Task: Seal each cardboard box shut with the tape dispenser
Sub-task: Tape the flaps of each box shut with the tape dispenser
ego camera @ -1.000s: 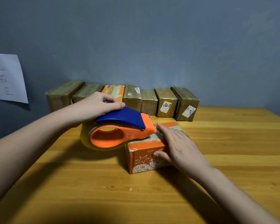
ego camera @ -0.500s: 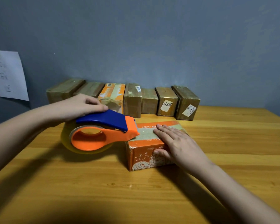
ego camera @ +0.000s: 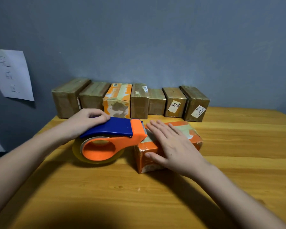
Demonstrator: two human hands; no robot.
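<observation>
The orange box (ego camera: pixel 168 146) is set on the table (ego camera: pixel 155 195), directly under the right hand (ego camera: pixel 173 146). That hand is laid flat on the lid, fingers straight and slightly spread, the thumb pressed against the near face. A strip of tape is seen along the lid beneath those fingers.

Just beyond the right fingertips, at the box's left edge, the dispenser (ego camera: pixel 112 139) is held with its cutting end at the lid's corner. Its blue handle is gripped by the left hand (ego camera: pixel 87 120), fingers curled round the rear end; the tape roll hangs below, close to or on the table.

The step in hand is judged to be the cutting of the strip at the edge. The tape could be torn crooked or left uncut if the blade is not tilted firmly into it. The light box could be dragged or tipped toward the dispenser if the flat hand is lifted too soon. The right fingertips lie very near the serrated blade and could be nicked.

Past both hands, seven boxes (ego camera: pixel 139 101) are lined against the wall, and a paper sheet (ego camera: pixel 12 73) is fixed to the wall beyond the left hand.
</observation>
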